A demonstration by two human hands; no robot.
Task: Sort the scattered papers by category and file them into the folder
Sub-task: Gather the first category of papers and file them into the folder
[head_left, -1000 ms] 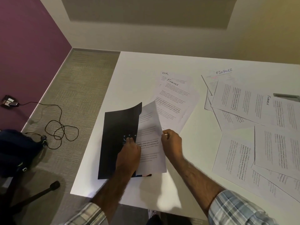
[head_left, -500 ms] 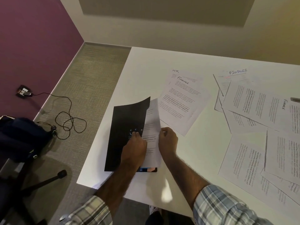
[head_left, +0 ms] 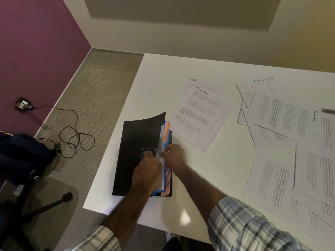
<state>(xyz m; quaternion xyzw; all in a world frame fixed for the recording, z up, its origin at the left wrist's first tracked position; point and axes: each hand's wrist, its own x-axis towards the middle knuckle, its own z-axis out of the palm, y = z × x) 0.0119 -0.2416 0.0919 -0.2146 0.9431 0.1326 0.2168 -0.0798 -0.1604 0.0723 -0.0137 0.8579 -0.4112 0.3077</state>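
Observation:
A black folder [head_left: 135,142] lies near the table's front left corner, its cover lifted and curled. My left hand [head_left: 146,169] holds that cover at its right edge. Blue and orange tabbed dividers [head_left: 166,132] show inside, one marked HR. My right hand [head_left: 173,156] pinches the edge of a white sheet [head_left: 161,142] that sits almost wholly under the cover. Loose printed papers lie to the right: a stack marked HR and FINANCE [head_left: 197,113], and a spread of several sheets marked FINANCE [head_left: 282,116].
The white table [head_left: 163,78] ends at the left above grey carpet. A black cable [head_left: 76,136] runs to a floor socket [head_left: 22,105]. A dark bag [head_left: 23,156] sits on a chair at the lower left. A grey pen [head_left: 328,111] lies at the right edge.
The white sheet has slid left into the folder until only its edge shows. The cover has come lower, and the coloured dividers now show at the folder's right side.

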